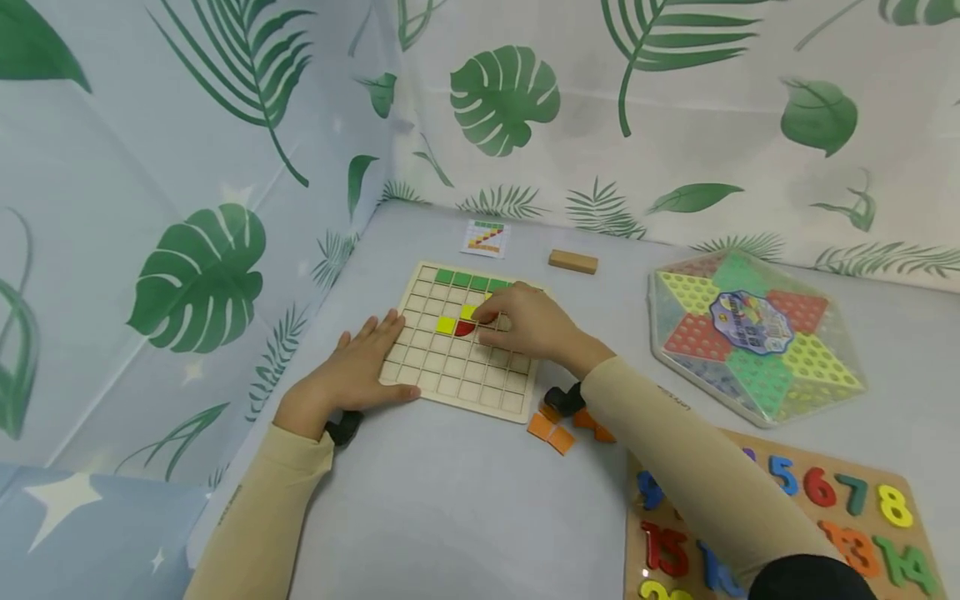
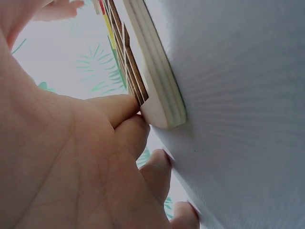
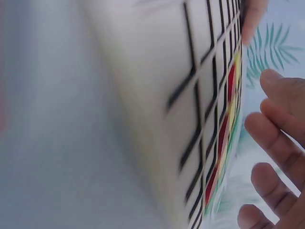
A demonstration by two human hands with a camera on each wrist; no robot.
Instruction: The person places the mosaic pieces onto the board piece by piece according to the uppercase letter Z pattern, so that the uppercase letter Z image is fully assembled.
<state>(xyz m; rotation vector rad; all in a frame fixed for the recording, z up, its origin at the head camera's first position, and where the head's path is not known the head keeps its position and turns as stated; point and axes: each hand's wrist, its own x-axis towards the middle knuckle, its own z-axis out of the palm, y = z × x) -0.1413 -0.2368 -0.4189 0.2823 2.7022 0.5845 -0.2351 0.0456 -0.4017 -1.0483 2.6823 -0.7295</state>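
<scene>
A square wooden grid board (image 1: 450, 379) lies on the table, with green tiles (image 1: 461, 280) along its far row, and yellow tiles (image 1: 446, 324) and a red tile (image 1: 465, 328) nearer its middle. My left hand (image 1: 356, 371) is spread at the board's left corner, fingers along the left side and thumb at the near edge. In the left wrist view its fingertips meet the board's corner (image 2: 164, 112). Over the right half of the board, my right hand (image 1: 528, 325) hovers with loosely bent fingers, nothing visible between them. The right wrist view shows several red tiles (image 3: 223, 131) in the grid.
Loose orange tiles (image 1: 561, 439) lie off the board's near right corner. Behind the board are a pattern card (image 1: 485, 239) and a wooden block (image 1: 573, 262). To the right are a hexagonal Chinese checkers set (image 1: 757, 333) and a number puzzle board (image 1: 810, 450), partly under the right forearm.
</scene>
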